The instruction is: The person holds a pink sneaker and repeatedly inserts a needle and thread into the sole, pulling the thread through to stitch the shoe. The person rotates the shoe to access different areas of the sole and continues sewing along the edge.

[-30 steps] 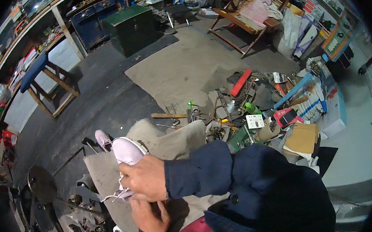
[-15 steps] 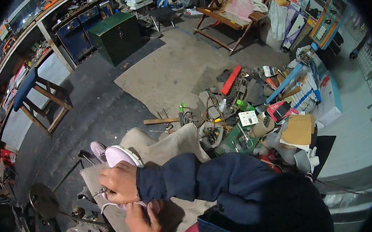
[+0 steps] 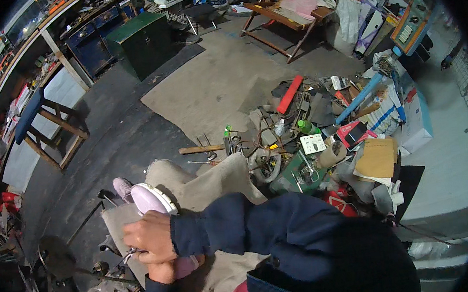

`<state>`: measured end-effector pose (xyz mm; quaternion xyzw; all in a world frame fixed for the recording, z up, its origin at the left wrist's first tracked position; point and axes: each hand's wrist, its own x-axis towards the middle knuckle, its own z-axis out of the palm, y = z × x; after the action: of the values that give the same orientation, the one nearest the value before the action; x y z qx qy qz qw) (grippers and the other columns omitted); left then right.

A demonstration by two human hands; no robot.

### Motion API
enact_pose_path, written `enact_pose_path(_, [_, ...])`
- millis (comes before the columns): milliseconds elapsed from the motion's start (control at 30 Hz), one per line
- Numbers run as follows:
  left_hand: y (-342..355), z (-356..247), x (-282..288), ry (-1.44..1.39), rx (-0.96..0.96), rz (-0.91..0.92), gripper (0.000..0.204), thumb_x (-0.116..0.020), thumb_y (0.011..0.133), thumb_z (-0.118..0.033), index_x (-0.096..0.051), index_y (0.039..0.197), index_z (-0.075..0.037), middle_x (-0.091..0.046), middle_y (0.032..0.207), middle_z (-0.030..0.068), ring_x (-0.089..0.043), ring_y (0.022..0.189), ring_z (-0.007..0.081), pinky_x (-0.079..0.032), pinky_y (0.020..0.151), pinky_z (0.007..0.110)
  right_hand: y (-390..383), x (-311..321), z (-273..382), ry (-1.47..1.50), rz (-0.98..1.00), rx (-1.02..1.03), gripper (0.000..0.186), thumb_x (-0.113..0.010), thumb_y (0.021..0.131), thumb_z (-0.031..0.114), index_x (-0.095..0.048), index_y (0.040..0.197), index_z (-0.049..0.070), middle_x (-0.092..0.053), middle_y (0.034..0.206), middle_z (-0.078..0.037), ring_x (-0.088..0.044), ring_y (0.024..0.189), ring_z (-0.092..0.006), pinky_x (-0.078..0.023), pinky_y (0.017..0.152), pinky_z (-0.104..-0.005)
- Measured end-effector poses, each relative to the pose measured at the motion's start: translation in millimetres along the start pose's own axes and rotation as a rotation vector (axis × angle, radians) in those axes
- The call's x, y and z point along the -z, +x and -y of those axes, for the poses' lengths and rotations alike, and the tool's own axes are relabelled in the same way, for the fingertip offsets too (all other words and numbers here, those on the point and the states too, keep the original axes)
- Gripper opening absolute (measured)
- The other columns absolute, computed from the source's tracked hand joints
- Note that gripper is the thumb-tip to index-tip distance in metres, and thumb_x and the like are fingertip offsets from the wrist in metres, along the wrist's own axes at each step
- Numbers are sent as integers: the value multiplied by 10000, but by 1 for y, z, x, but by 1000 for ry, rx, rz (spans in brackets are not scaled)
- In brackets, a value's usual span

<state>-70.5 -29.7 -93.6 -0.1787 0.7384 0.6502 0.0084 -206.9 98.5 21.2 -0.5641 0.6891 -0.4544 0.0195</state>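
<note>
A pale pink shoe (image 3: 150, 197) with a white sole rests toe-away on the beige cloth (image 3: 204, 182) over my lap. My right hand (image 3: 146, 239) lies across the shoe's lacing, fingers curled round a small, dark or metallic thing I cannot make out. Beneath it is my left hand (image 3: 160, 271), at the shoe's heel end, mostly covered, its fingers hidden. A second pink shoe (image 3: 123, 188) sits just beyond, on the left.
Tools, bottles and boxes are piled (image 3: 316, 127) at the right. A black metal machine (image 3: 53, 256) stands at lower left. Farther off are a blue-topped stool (image 3: 36, 108), a green chest (image 3: 137, 45), a wooden chair (image 3: 294, 13) and cluttered shelves.
My left hand has moved down-left and under my right hand, so its fingers are now hidden. My right hand has shifted left. The whole view has also shifted slightly.
</note>
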Motion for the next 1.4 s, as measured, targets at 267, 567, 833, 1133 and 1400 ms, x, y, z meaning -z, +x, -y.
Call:
enact_pose_path(267, [-43,-93,-28,-226,368,-82,510,-725,820,-78,-560,1289,33,-650,1189,94,-624,1055,226,-474,952,351,-49,28,-15,303,-206,-502,301,-598,942,215,-580,1204,67,-662,1009,-193,-684,827,-353,-530,721,-429])
enact_pose_path(567, [-64,-85,-60,-443,251,-82,455,-703,884,-60,-557,1301,47,-646,1227,105,-600,1125,205,-445,1000,331,-120,49,-2,321,-164,-607,368,-495,990,122,-573,1325,-7,-656,907,-120,-636,748,-126,-504,681,-287])
enact_pose_path(833, [-60,-79,-55,-379,260,41,477,-687,936,-170,-534,1341,30,-623,1269,107,-575,1164,203,-428,1028,336,-120,50,-1,289,-119,-545,319,-586,940,35,-638,1253,1,-667,929,-204,-670,750,-244,-510,667,-324])
enact_pose_path(1133, [-60,-87,-53,-373,330,55,478,-692,935,-169,-535,1344,21,-619,1274,102,-573,1165,203,-426,1033,337,-112,51,4,200,-127,-555,325,-618,892,12,-676,1212,12,-584,746,-96,-547,597,-156,-437,582,-281])
enact_pose_path(1400, [-57,-83,-50,-382,278,62,491,-708,917,-139,-524,1347,10,-639,1229,89,-609,1099,199,-474,989,342,-113,53,4,112,-96,-494,332,-606,885,-1,-679,1208,23,-572,775,-135,-555,661,-228,-441,615,-305])
